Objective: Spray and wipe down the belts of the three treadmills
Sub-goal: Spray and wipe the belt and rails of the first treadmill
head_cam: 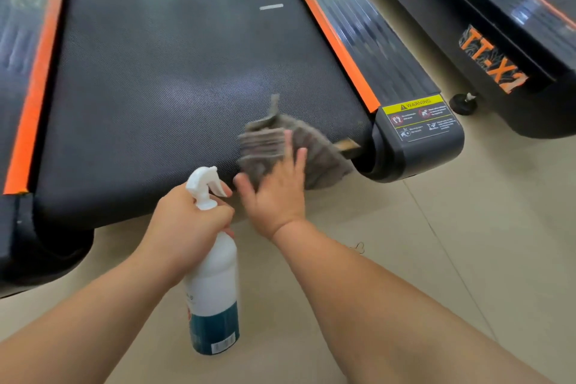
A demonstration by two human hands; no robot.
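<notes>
Belt point(174, 78) was black and fine-textured, w/ white dashes far up and orange strips point(327, 28) down both sides, filling the upper left. Grey cloth point(311, 150) lay at its rear right corner, right hand point(277, 196) flat on it, fingers spread. Left hand point(187, 221) gripped the spray bottle point(215, 274) by the neck, over the floor point(436, 243) just off the belt's end. Bottle was white & opaque w/ a teal band low, so contents couldn't be seen. Cloth was blurred. Second treadmill point(498, 65) at right was cut off by the frame. Warning sticker point(417, 118) small print was unreadable.
</notes>
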